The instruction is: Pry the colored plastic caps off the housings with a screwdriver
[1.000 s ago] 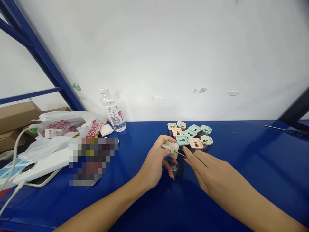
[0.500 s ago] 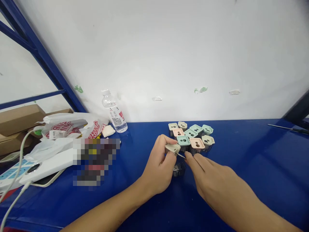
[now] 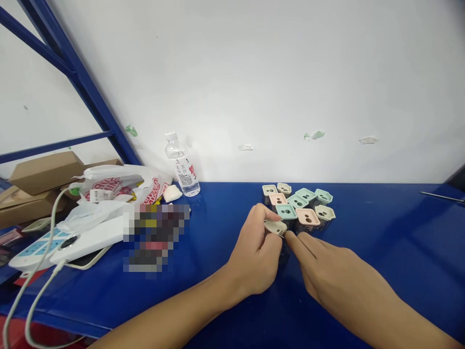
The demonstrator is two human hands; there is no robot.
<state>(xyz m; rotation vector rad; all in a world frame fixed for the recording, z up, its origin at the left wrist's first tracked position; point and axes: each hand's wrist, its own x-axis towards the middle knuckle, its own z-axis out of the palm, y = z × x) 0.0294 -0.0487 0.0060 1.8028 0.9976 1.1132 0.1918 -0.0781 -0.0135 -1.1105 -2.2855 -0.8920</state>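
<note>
Head view: your left hand [image 3: 254,257] now holds the cream square cap [image 3: 275,227] lower and flatter than a moment ago, and the thin metal pin [image 3: 283,236] beside it has almost vanished behind your right fingertips. Your left fingers and thumb are closed around the cap, clamping it. Your right hand [image 3: 327,271] comes in from the other side, its index and middle fingers [image 3: 298,245] stretched out close together, their tips at the cap's near corner. You can't tell from this view whether they pinch the pin. A dark see-through cup [image 3: 284,257] sits just below, partly hidden by your left hand. Just beyond the cap, teal, pink and cream square caps [image 3: 298,206] stand in a tight cluster on the blue table [image 3: 381,218]. Well to the left are a water bottle [image 3: 182,167] and a plastic bag [image 3: 123,179].
</note>
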